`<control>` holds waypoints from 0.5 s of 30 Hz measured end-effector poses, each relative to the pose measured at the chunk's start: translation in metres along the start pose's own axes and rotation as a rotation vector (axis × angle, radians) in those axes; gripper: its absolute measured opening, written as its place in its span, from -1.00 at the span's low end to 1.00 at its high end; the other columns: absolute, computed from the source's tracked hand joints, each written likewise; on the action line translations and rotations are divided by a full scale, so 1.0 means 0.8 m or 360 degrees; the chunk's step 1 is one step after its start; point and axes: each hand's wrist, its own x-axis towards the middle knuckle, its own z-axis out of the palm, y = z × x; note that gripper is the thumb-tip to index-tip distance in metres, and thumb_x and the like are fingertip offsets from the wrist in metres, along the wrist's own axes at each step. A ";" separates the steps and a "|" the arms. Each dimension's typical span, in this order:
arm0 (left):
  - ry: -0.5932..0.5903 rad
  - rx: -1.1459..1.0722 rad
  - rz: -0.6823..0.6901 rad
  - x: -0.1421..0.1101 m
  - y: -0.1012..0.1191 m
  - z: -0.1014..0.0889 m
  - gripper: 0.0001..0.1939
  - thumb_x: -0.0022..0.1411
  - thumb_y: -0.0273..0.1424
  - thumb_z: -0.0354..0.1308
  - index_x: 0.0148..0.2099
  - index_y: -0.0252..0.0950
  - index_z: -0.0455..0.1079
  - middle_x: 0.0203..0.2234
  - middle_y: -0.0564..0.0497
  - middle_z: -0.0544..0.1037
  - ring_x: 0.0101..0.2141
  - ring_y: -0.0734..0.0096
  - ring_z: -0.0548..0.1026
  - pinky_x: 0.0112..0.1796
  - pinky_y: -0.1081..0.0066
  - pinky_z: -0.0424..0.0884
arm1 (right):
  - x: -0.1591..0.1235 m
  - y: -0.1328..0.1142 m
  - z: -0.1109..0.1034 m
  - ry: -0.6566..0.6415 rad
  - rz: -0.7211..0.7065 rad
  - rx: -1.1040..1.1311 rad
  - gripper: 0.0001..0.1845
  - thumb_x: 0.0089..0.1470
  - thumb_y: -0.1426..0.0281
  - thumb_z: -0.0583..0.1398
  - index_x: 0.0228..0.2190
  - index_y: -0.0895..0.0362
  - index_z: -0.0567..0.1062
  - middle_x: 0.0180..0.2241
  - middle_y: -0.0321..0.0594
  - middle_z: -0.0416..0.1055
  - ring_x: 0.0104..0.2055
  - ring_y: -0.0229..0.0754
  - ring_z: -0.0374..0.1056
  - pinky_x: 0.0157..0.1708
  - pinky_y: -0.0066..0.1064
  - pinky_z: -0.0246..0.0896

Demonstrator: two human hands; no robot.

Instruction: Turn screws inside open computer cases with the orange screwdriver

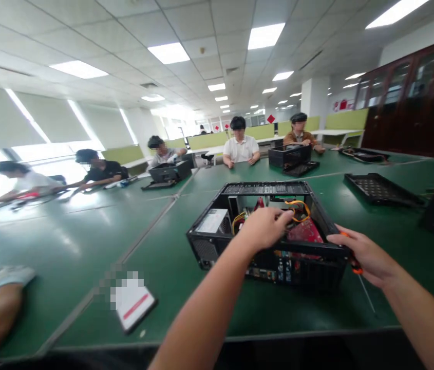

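An opened black computer case [309,252] lies on its side on the green table, with a power supply [212,222], a red circuit board [306,232] and a loop of yellow cable [306,208] inside. My left hand [263,226] reaches over the near edge into it, thumb and fingers curled together; what they grip, if anything, is hidden. At the case's right front corner, my right hand [369,254] is closed around a screwdriver [356,267] with an orange and black handle, its shaft pointing down toward me. That hand's thumb also touches the case frame.
A white-labelled box-shaped drive [134,303] lies left of the case. Another person's gloved hand [6,280] rests at the left edge. A black side panel [380,187] lies to the right. Several people sit across the table, some with black cases [289,155].
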 end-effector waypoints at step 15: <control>0.0995 0.0437 -0.0738 -0.076 -0.206 0.061 -0.37 -0.19 -0.04 0.42 -0.11 -0.19 0.32 -0.17 -0.04 0.46 -0.02 0.07 0.36 0.26 -0.02 -0.06 | 0.218 0.045 0.327 -0.0344 -0.0081 -0.0094 -0.61 0.17 0.32 0.24 0.01 0.18 0.41 -0.17 -0.17 0.47 -0.26 -0.15 0.44 -0.30 -0.32 0.41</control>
